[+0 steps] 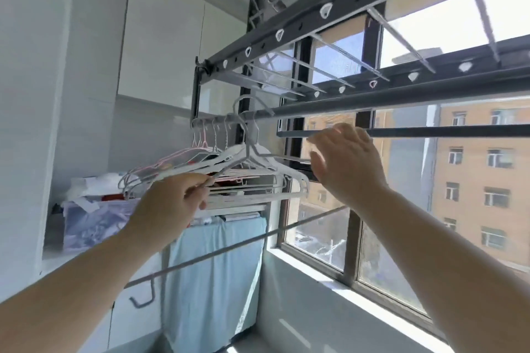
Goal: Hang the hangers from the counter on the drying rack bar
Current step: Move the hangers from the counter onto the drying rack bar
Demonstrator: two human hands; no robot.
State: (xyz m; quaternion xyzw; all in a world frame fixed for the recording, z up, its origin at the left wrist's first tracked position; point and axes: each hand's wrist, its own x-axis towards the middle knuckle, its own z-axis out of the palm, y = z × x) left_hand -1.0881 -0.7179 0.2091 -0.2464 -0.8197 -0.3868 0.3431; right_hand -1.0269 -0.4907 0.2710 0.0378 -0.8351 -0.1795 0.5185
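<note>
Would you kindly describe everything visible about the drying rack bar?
The drying rack bar is a grey, round, metal-looking tube running horizontally below the dark rack frame, before the window. White and pink hangers hook over its left end, bunched together; the rest in view is bare. Neither hand touches it: the left hand pinches a hanger arm below, and the right hand is open, lower down.

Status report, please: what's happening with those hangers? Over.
Left hand pinching a hanger, hook at the bar. Right hand open, holding nothing. Other hangers bunched at the bar's far end. Nothing in the way.
</note>
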